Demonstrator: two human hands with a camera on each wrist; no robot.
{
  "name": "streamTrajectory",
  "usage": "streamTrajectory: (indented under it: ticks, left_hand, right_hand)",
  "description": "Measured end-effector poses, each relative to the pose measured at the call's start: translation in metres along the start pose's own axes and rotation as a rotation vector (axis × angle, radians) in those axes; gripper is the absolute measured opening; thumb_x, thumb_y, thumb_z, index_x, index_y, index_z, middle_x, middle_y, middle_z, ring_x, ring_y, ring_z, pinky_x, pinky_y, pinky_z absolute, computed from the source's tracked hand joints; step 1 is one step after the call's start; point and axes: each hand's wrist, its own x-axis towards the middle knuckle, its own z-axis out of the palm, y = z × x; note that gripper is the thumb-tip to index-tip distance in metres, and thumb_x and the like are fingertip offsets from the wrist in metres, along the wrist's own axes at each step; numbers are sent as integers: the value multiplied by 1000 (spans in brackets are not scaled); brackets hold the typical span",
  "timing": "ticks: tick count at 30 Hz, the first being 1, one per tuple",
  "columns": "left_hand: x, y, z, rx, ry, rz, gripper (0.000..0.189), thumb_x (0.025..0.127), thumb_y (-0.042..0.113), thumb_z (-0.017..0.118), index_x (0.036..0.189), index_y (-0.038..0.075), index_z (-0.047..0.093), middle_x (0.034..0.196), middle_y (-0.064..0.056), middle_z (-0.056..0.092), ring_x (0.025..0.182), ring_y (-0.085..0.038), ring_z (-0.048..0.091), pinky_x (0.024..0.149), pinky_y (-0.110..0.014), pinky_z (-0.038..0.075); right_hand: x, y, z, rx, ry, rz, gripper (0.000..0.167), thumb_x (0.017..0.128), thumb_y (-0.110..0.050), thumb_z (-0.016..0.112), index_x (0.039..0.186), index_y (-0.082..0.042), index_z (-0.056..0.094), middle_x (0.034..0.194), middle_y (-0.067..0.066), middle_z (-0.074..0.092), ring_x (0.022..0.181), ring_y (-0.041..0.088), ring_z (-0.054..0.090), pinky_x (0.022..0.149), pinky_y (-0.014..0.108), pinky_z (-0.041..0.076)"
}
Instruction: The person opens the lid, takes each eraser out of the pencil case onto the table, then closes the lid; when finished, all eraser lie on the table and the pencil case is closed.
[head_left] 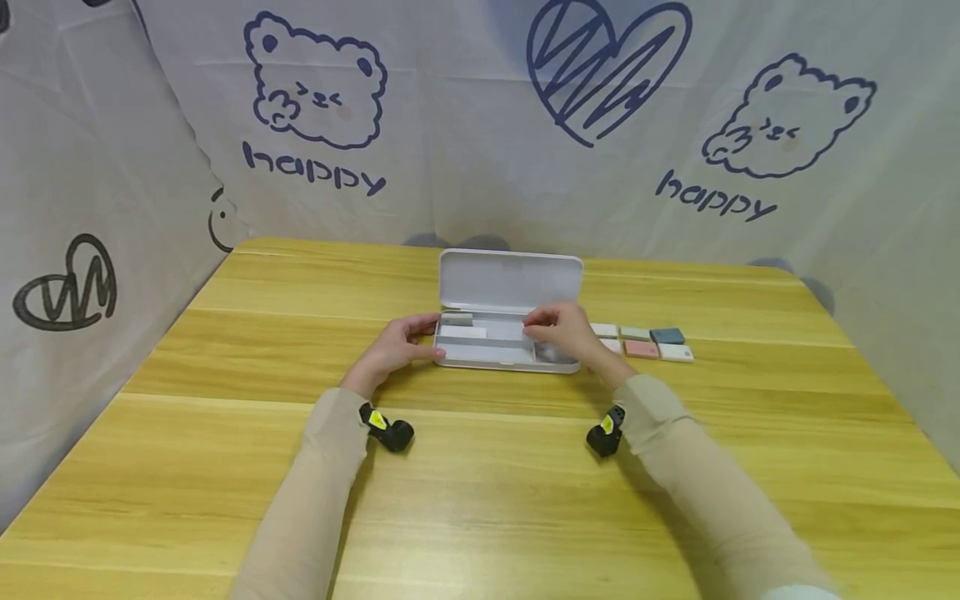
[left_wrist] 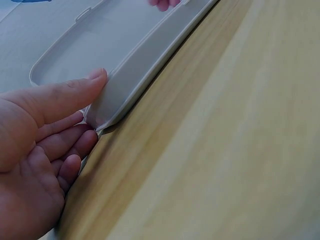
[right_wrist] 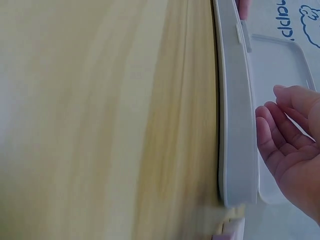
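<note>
An open white pencil case stands on the table, its lid raised at the back. My left hand holds the case's left end; in the left wrist view the thumb lies on the front corner and the other fingers bend against the end wall. Inside, at the left, lie a grey-green block and a white block, like erasers. Over the right part of the case is my right hand. In the right wrist view its fingers are loosely bent, with nothing visible between them and the thumb.
Right of the case, several small eraser-like blocks sit in two rows, among them a blue one, a pink one and a white one. A printed white cloth hangs behind the wooden table.
</note>
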Motion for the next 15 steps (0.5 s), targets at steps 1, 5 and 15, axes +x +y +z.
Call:
streamTrajectory:
  ticks: [1, 5, 15]
  left_hand:
    - [0, 0, 0, 1, 2, -1, 62, 75, -2, 67, 130, -8, 39, 126, -24, 45, 115, -32, 41, 95, -39, 32]
    - [0, 0, 0, 7, 3, 1, 62, 75, -2, 67, 130, -7, 39, 125, -24, 46, 114, -31, 41, 94, -38, 33]
    - [0, 1, 1, 5, 12, 1, 61, 75, -3, 67, 129, -7, 40, 125, -23, 46, 114, -31, 41, 95, -37, 32]
  right_hand:
    - [2, -1, 2, 0, 5, -7, 17, 79, -4, 65, 91, 7, 65, 83, 13, 65, 70, 15, 53, 60, 22, 43]
    - [10, -4, 11, -4, 18, -25, 16, 78, -4, 66, 90, 8, 65, 84, 14, 65, 70, 14, 54, 59, 21, 44]
    - [26, -9, 32, 74, 42, 18, 21, 77, -3, 67, 96, 7, 65, 90, 16, 65, 73, 14, 56, 59, 20, 46]
